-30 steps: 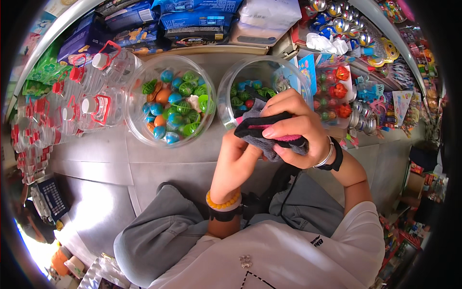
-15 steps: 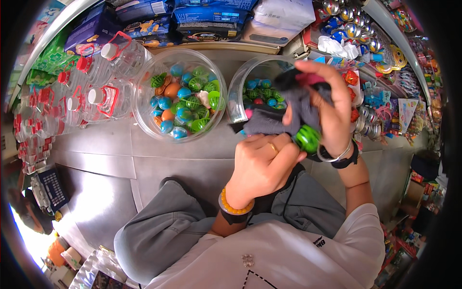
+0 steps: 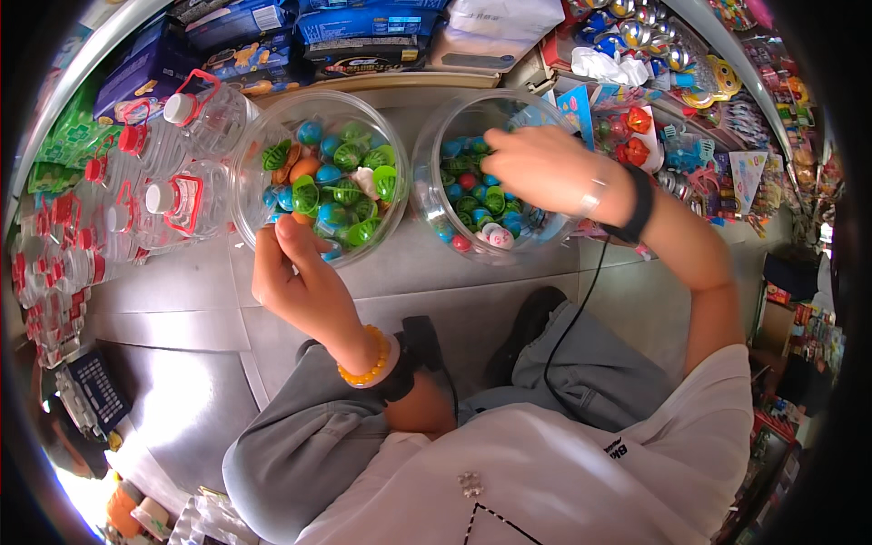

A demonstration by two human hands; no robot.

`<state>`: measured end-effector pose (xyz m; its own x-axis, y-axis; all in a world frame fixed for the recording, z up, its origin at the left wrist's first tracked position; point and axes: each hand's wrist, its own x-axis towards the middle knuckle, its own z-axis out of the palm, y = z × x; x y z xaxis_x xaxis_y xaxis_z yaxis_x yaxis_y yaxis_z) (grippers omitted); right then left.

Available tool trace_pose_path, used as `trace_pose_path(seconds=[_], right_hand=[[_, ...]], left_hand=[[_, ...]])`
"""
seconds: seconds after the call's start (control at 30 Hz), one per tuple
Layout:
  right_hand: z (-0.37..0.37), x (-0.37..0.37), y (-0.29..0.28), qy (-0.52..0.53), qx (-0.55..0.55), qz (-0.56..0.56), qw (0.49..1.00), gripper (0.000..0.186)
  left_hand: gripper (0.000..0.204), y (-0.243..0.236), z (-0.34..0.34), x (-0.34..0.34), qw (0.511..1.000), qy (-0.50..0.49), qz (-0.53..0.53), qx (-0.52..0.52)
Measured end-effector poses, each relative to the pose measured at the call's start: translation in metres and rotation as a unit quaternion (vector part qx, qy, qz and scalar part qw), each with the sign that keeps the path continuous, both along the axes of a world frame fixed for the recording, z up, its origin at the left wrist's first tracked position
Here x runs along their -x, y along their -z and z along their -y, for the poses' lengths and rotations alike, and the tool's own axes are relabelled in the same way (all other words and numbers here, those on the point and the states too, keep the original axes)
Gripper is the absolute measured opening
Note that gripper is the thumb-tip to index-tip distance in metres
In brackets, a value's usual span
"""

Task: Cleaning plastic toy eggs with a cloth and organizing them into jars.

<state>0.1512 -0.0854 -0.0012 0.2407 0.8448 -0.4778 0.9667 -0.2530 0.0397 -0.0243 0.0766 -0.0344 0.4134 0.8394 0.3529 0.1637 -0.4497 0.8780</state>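
Observation:
Curled fingers bring my left hand (image 3: 304, 286) to the near rim of the left clear round tub (image 3: 243, 195); what they hold, if anything, is hidden. Inside that tub are blue balls (image 3: 310, 133), green striped balls (image 3: 347, 156) and an orange-brown ball (image 3: 305, 170). My right hand (image 3: 549, 173) reaches over the right clear tub (image 3: 425, 191), its bent fingers pointing down and their tips partly hidden. Below it lie small green, blue and red balls (image 3: 467, 182) and a pale pink-and-white ball (image 3: 497, 236).
Large clear bottles (image 3: 195, 195) with red handles crowd the left. Blue packages (image 3: 363, 41) line the far shelf edge, with small toys (image 3: 640, 136) at the far right. A black cord (image 3: 574, 322) hangs from my right wrist across my leg.
The grey and black cloth-like thing and green ball at my hands are no longer visible there. My hands have parted: the left moved left to its tub, the right went over the other tub.

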Motion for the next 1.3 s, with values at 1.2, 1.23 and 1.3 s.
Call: trace_pose_path(seconds=[1.2,1.23,1.3], right_hand=[[-0.010,0.033,-0.071,0.180,-0.299,-0.270,0.897,0.028],[-0.009,0.039,-0.070,0.229,-0.420,-0.341,0.809,0.028],[-0.007,0.046,-0.067,0.251,-0.431,-0.409,0.765,0.029]], left_hand=[[0.026,-0.020,0.022,-0.010,0.952,0.221,0.149,0.150],[0.030,-0.025,0.027,-0.013,0.942,0.263,0.148,0.143],[0.038,-0.031,0.039,-0.015,0.930,0.319,0.128,0.127]])
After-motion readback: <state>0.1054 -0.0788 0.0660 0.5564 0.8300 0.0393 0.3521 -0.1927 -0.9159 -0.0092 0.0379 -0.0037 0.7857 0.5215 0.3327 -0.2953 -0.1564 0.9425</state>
